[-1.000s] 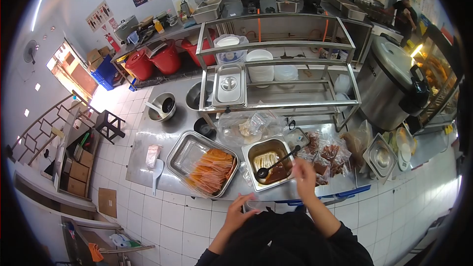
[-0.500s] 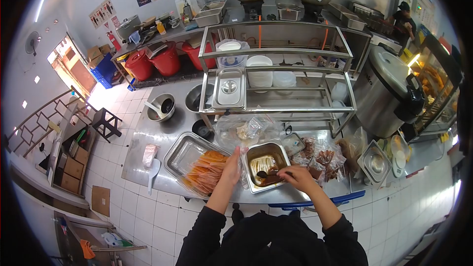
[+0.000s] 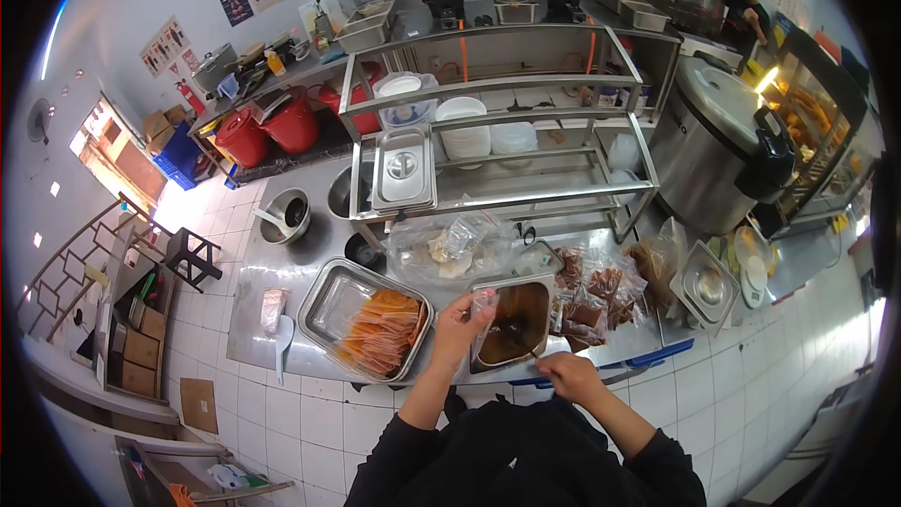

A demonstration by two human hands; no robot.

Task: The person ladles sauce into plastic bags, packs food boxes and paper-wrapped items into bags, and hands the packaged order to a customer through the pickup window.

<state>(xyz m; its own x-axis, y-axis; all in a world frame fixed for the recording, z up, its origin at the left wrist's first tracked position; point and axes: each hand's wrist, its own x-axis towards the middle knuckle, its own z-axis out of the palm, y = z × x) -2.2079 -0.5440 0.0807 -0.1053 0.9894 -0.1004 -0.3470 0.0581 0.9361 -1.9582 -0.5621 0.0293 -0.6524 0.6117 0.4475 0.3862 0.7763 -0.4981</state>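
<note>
Within a deep steel pan (image 3: 551, 305) lies brown sauce (image 3: 519, 299), spread over the bottom. My right hand (image 3: 572, 377) is closed round the handle of a dark spoon (image 3: 514, 330), whose bowl is down in the sauce. At the pan's left rim, my left hand (image 3: 462, 321) pinches a small clear plastic bag (image 3: 484, 302). Left of that hand stands a larger steel tray (image 3: 324, 305) with a stack of orange-pink slices (image 3: 385, 329). Bags of brown sauce (image 3: 591, 296) lie to the pan's right.
A steel rack (image 3: 507, 197) stands behind the pan, with a large clear bag (image 3: 450, 249) before it. A white spoon (image 3: 282, 347) lies at the left. A big steel cooker (image 3: 704, 145) stands at the right. Another person (image 3: 744, 14) is at the far right.
The spoon and my right hand have moved lower, toward the pan's near side. My left hand has shifted to the pan's rim with the bag. The whole view has shifted slightly.
</note>
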